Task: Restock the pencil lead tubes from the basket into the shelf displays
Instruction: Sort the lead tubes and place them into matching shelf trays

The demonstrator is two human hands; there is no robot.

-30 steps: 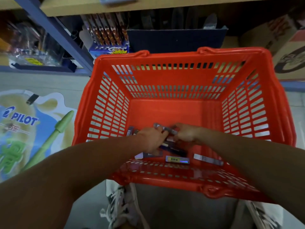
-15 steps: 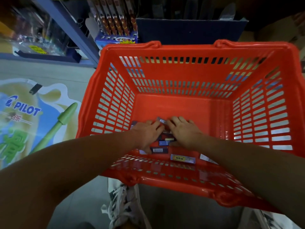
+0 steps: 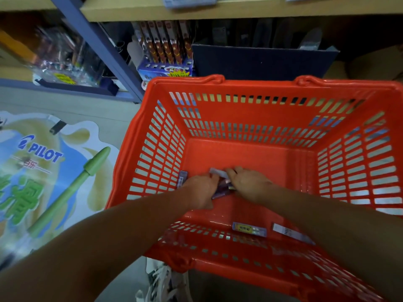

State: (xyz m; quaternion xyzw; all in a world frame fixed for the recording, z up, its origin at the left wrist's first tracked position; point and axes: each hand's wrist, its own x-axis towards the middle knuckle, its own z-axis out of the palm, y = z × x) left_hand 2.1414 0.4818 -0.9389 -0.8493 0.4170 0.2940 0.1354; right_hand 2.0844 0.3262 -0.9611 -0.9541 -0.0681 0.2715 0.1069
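Inside the basket [image 3: 239, 80], fingers of our left hand [image 3: 201, 189] curl round lead tubes [image 3: 220, 190]; our right hand [image 3: 248, 184] lays its fingers flat on them.

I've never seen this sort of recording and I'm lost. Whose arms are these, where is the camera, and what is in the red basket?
There is no machine here. A person wears a wide-angle camera on the head, so you look down along their own bare arms. This is the only view. Both hands reach into a red basket in front of a store shelf. The left hand appears to grip a bunch of tubes of pencil lead. The right hand lies on the same bunch, but whether it grips is unclear. More tubes lie loose on the basket floor: a yellow-labelled tube, a pale tube beside it, and a purple tube by the left wall.
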